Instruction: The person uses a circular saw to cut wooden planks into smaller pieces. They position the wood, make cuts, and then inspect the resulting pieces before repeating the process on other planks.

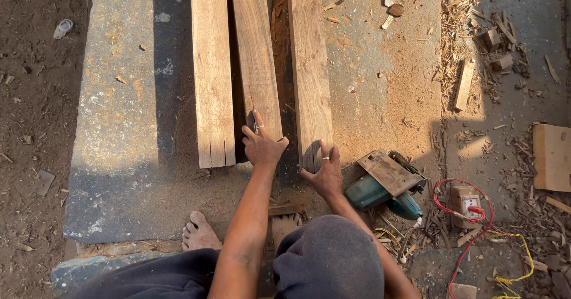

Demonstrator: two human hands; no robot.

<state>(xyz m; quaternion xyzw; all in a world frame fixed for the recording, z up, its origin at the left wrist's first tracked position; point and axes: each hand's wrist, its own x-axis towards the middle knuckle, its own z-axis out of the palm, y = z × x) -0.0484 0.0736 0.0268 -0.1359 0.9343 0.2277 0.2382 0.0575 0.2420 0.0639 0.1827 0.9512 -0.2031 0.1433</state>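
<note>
Three long wooden planks lie side by side on a concrete slab [119,126], running away from me. My left hand [260,144] rests with fingers spread on the near end of the middle plank [256,55]. My right hand [324,171] presses flat on the near end of the right plank [309,67], a ring on one finger. The left plank [212,73] lies untouched, with saw cuts at its near end. Neither hand grips anything.
A teal circular saw [386,186] lies on its side just right of my right hand. A socket box [467,201] with red and yellow wires sits further right. Wood scraps and shavings [476,49] litter the right side. My bare foot [199,233] stands on the slab's near edge.
</note>
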